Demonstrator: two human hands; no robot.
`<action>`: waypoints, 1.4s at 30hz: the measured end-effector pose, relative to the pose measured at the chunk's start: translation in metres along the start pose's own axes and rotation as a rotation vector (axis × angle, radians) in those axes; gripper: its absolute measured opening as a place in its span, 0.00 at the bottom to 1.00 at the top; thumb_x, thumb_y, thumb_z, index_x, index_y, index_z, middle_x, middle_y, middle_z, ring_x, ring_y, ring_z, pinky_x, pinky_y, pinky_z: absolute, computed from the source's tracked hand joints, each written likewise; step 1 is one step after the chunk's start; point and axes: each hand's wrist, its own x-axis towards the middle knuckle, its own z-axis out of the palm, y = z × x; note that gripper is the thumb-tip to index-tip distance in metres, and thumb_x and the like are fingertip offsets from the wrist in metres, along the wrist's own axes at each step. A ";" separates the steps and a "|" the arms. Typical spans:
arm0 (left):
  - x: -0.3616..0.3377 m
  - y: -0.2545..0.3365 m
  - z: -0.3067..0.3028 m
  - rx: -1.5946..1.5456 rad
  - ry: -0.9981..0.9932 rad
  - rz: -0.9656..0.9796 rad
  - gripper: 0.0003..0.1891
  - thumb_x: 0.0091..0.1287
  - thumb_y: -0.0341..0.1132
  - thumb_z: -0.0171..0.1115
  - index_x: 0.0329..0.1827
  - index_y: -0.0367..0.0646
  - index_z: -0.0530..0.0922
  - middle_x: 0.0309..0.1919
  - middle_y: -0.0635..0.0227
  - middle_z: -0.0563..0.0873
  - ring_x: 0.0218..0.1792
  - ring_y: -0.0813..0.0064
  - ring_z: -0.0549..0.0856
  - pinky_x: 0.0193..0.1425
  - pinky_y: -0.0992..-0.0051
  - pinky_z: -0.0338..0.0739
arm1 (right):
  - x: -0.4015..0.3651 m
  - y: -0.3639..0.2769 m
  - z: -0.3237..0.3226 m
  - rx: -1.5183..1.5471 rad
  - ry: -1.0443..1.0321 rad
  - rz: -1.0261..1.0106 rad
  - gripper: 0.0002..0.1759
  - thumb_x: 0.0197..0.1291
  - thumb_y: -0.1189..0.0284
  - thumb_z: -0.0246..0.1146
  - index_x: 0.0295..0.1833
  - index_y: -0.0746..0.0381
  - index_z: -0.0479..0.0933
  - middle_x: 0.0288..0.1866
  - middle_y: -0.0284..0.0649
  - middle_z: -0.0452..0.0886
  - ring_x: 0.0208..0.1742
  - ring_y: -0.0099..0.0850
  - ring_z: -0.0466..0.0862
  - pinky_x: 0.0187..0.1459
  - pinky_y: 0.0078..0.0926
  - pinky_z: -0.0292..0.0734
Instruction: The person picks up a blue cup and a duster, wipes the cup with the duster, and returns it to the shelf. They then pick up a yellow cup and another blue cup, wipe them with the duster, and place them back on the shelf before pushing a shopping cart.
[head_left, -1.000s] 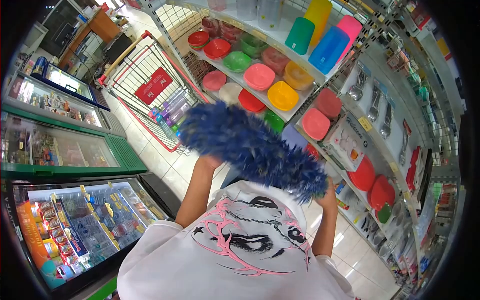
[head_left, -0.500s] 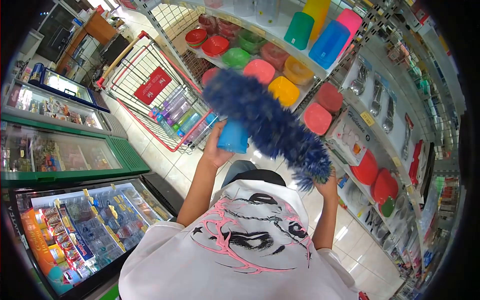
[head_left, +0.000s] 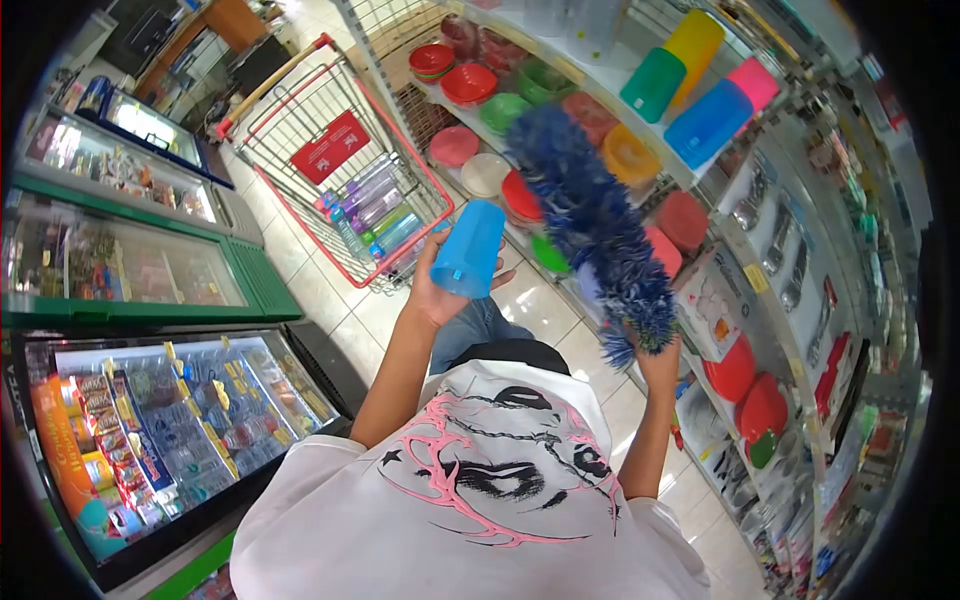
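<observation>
My left hand [head_left: 430, 285] is closed around a translucent blue plastic cup [head_left: 470, 250], which tilts in front of my body. In my right hand [head_left: 657, 358] is a fluffy dark blue duster [head_left: 595, 215]; its handle is hidden by the fibres and my fingers. The duster reaches up and to the left, in front of the shelf with plastic bowls. Between it and the cup there is a gap. Behind the duster, a yellow bowl [head_left: 630, 155] and a red bowl [head_left: 520, 195] are partly covered.
A shopping cart [head_left: 330, 145] holding several bottles stands ahead on the left. Glass-topped freezers [head_left: 140, 270] line the left side. On the right, shelves carry green [head_left: 652, 85] and blue [head_left: 708, 130] cups, ladles and boxed goods.
The duster has moved away from the blue cup, rightward and more upright. The cup now shows in full, raised slightly in my left hand. The view has shifted a little.
</observation>
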 end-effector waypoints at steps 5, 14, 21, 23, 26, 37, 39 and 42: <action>-0.002 0.025 -0.016 0.028 0.039 0.047 0.29 0.70 0.54 0.46 0.62 0.38 0.72 0.50 0.55 0.81 0.45 0.59 0.82 0.66 0.52 0.69 | -0.009 0.034 0.021 0.202 -0.006 -0.031 0.27 0.48 0.73 0.73 0.54 0.66 0.73 0.51 0.44 0.80 0.50 0.36 0.81 0.55 0.34 0.73; 0.036 0.105 -0.033 -0.117 0.127 0.120 0.26 0.68 0.56 0.57 0.59 0.45 0.73 0.50 0.60 0.82 0.50 0.63 0.83 0.58 0.59 0.79 | 0.052 -0.015 0.071 -0.182 0.068 0.103 0.29 0.47 0.67 0.72 0.56 0.65 0.75 0.55 0.54 0.77 0.58 0.54 0.73 0.63 0.45 0.64; 0.069 0.209 -0.075 0.024 0.451 0.475 0.26 0.67 0.53 0.62 0.59 0.46 0.70 0.49 0.59 0.82 0.53 0.64 0.82 0.59 0.57 0.79 | 0.018 -0.064 0.106 -0.196 0.208 -0.032 0.27 0.47 0.68 0.72 0.54 0.66 0.78 0.53 0.54 0.80 0.56 0.49 0.79 0.58 0.39 0.71; 0.078 0.223 -0.096 0.050 0.410 0.486 0.32 0.64 0.52 0.65 0.64 0.47 0.63 0.52 0.56 0.78 0.51 0.62 0.83 0.57 0.58 0.81 | 0.025 -0.133 0.112 -0.130 -0.045 0.069 0.22 0.47 0.70 0.71 0.49 0.68 0.79 0.39 0.49 0.85 0.43 0.44 0.85 0.46 0.35 0.77; 0.071 0.218 -0.053 0.125 0.551 0.451 0.49 0.56 0.49 0.72 0.70 0.52 0.44 0.54 0.52 0.71 0.47 0.58 0.82 0.47 0.60 0.84 | 0.016 -0.163 0.136 -0.212 0.020 -0.019 0.15 0.49 0.69 0.69 0.41 0.66 0.79 0.30 0.50 0.83 0.34 0.47 0.86 0.36 0.35 0.78; 0.097 0.226 -0.019 0.588 0.327 0.596 0.44 0.55 0.45 0.73 0.68 0.47 0.53 0.55 0.53 0.70 0.51 0.61 0.79 0.50 0.66 0.80 | -0.014 -0.151 0.179 -0.087 0.121 0.001 0.21 0.53 0.69 0.70 0.51 0.67 0.77 0.36 0.43 0.85 0.36 0.38 0.86 0.39 0.32 0.79; 0.104 0.233 -0.013 0.711 0.181 0.589 0.46 0.54 0.45 0.74 0.70 0.47 0.52 0.55 0.54 0.70 0.54 0.62 0.77 0.52 0.65 0.79 | 0.010 -0.200 0.167 0.239 -0.076 0.565 0.22 0.55 0.70 0.70 0.54 0.67 0.76 0.42 0.42 0.85 0.40 0.35 0.85 0.43 0.31 0.79; 0.111 0.237 -0.016 0.631 0.060 0.512 0.46 0.54 0.45 0.74 0.70 0.46 0.52 0.55 0.56 0.70 0.55 0.63 0.76 0.55 0.65 0.77 | 0.023 -0.203 0.163 0.706 -0.269 1.035 0.26 0.57 0.69 0.71 0.59 0.67 0.74 0.51 0.41 0.82 0.50 0.32 0.82 0.51 0.32 0.77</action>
